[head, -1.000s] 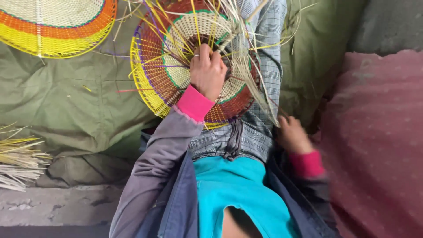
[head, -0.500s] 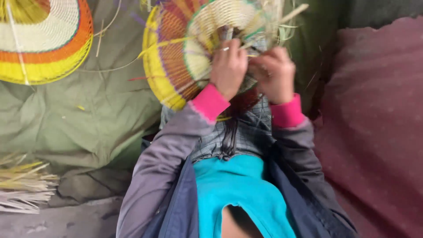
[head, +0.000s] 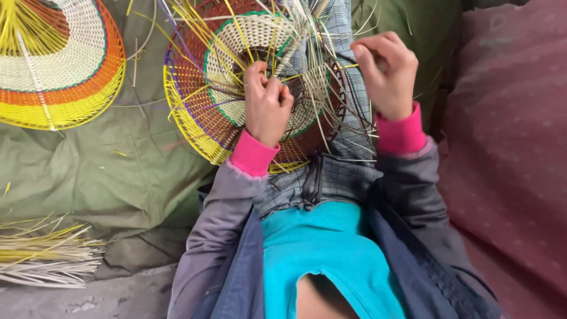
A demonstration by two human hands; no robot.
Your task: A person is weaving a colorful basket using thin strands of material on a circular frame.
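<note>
**Weaving the round mat on my lap**

I am holding a half-woven round mat (head: 236, 94) tilted against my knees, its cream centre ringed in green, then red-brown, purple and yellow bands. My left hand (head: 267, 106) is pressing on the cream centre, fingers curled in a narrow grip that is pinching a few loose strands (head: 307, 41) where they fan out from the weave. My right hand (head: 387, 71) is hovering just beside the mat's right edge, above my checked trousers (head: 348, 171), fingers bent inward; I cannot tell whether that grip is holding a strand or nothing. Thin yellow and pale strands are sticking out from the mat in every direction, some crossing over my left wrist.

A second mat (head: 59, 65), cream with orange and yellow bands, is lying well apart to the left on the green cloth (head: 106, 177). A bundle of straw (head: 41, 254) is resting near the lower left, and a dark red cushion (head: 514, 153) is lying to my right
</note>
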